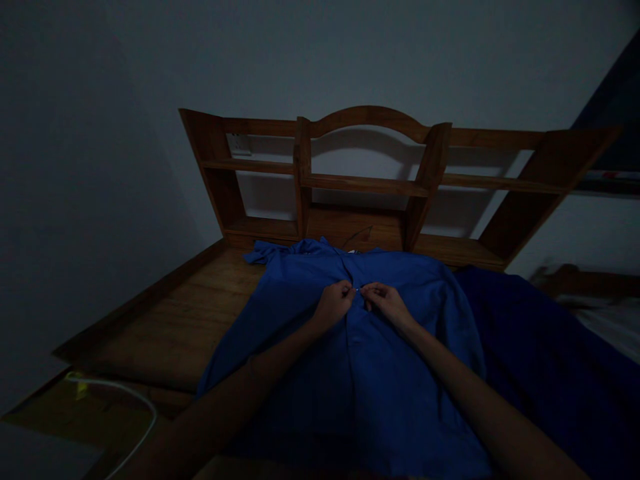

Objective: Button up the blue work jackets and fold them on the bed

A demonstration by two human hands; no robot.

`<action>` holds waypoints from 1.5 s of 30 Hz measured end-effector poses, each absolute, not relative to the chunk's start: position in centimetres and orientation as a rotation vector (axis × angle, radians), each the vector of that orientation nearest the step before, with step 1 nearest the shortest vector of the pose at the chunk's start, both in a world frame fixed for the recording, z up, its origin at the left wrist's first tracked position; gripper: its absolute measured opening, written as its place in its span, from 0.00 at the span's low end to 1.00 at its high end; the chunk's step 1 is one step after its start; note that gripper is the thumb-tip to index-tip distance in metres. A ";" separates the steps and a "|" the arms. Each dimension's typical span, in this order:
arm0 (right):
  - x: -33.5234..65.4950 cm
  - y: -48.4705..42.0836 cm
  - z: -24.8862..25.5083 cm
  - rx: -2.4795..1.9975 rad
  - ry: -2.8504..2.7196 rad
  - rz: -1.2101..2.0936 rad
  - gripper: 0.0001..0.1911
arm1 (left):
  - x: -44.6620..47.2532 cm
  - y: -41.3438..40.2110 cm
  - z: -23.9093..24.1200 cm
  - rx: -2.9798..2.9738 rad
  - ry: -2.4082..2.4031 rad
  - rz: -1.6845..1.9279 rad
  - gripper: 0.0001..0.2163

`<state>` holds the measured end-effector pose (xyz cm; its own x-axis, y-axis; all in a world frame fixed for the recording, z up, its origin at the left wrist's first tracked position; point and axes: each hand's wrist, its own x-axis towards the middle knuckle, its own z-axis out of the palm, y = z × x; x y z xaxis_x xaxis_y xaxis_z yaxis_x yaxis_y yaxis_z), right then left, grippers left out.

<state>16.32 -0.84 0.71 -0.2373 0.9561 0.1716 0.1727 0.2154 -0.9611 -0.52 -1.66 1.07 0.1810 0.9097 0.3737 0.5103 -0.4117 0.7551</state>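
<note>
A blue shirt lies spread over a wooden desk, its front strip running down the middle. My left hand pinches the cloth at the left side of that strip. Just across from it, my right hand pinches the strip's other side, fingers closed. A small bright spot, which looks like a button, shows between the two sets of fingertips. The light is dim, so the exact hold of each finger is hard to make out.
Wooden shelves rise at the desk's back against the wall. Bare wood of the desk shows on the left. A white cable hangs at lower left. Dark blue cloth lies on the right. A socket sits behind the shelves.
</note>
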 end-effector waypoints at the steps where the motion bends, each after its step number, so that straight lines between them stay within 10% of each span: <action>1: 16.3 -0.9 0.7 -1.092 -1.607 1.115 0.20 | -0.5 -1.6 1.0 1.998 1.324 1.145 0.09; 45: 16.3 -1.3 0.9 -1.062 -1.600 1.065 0.15 | -0.6 -1.8 1.4 1.965 1.348 1.121 0.09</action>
<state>16.29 -1.26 0.94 -0.2142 0.9519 0.2191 0.1651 0.2563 -0.9524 -0.60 -1.77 1.45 0.1699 0.9227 0.3460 0.5085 -0.3829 0.7713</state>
